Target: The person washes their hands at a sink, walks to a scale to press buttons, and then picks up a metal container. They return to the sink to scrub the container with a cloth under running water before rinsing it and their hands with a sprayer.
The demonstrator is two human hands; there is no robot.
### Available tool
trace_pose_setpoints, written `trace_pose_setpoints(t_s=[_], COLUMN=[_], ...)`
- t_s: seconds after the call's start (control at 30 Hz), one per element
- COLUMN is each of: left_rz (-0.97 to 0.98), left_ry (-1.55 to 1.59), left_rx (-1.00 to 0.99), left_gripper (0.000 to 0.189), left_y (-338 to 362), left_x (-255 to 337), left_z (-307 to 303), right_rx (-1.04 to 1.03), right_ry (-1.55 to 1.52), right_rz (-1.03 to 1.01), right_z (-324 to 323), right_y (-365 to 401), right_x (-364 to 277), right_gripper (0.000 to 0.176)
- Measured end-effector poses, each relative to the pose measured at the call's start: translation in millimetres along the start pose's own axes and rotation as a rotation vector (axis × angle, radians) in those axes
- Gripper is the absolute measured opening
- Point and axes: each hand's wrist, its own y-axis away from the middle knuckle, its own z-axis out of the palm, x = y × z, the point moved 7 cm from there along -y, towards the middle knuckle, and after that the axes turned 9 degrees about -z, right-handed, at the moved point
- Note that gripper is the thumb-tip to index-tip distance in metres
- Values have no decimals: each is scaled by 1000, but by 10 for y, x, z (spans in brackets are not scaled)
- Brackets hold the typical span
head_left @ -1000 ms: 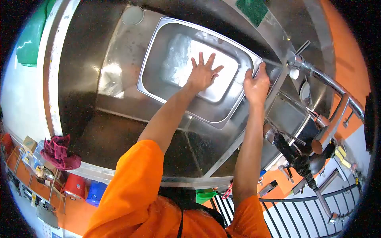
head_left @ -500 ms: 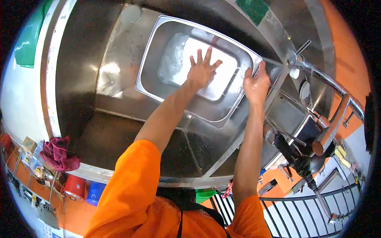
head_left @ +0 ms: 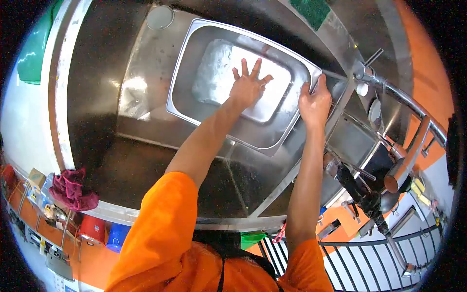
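Inside the steel sink (head_left: 155,73): one rectangular metal pan (head_left: 193,53), mouth up, two bare hands at it.
From my end on the head feed, pan lies skewed to the sink's edges, its right end near the divider; bright glare across its floor. Chrome pipe (head_left: 413,104) runs off beyond it, to the right. Right hand (head_left: 314,104) grips the pan's rim at the right corner. Left hand (head_left: 248,90) reaches into the pan, palm down, fingers spread; I can't tell if it touches the floor. Dark red cloth (head_left: 73,191) hangs at the near left rim. Round disc (head_left: 160,18) sits left of the pan's far corner.
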Motion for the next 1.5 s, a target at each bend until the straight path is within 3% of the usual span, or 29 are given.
trace_pose_setpoints(t_s=[0.17,0.37,0.47,0.6,0.73,0.8,0.93,1.07,1.17,1.2,1.3,1.33,1.43,1.47,1.5], left_rz=[-70,7,-87,-67,-77,-99,-3,-2,63,113,97,3,-137,-130,98], left_ry=[126,21,226,52,125,220,19,264,-156,-229,-26,-7,218,-127,-151], left_rx=[67,32,150,-16,109,156,-25,288,-60,13,94,93,352,82,37], left_gripper=[41,43,42,42,39,37,44,55,54,52,52,54,56,58,60], left_y=[-33,24,-29,-14,-24,-54,38,29,138,174,164,120,132,142,215], left_x=[-57,-39,-95,-33,-83,-125,-33,-150,-20,-30,-177,-246,-254,-191,-41], left_z=[35,85,69,37,123,73,55,41,33,53,121,165,-27,145,162], right_rx=[-37,-42,-49,-23,-82,-16,-51,-35,-63,-66,-63,-62,-71,-53,-34], right_ry=[-25,-1,21,-16,-26,-41,-7,-10,-30,-28,-45,-55,-35,-45,-56], right_rz=[63,68,48,43,87,17,53,32,93,106,92,79,104,73,42], right_z=[10,30,54,41,31,45,24,66,54,48,35,35,61,69,77], right_y=[-1,16,14,-11,-6,0,-5,12,-15,-4,-17,-19,-24,-24,-26], right_x=[14,33,76,33,11,26,3,71,46,39,-8,-18,19,26,30], right_gripper=[45,48,49,49,49,49,51,52,52,53,52,52,51,51,51])
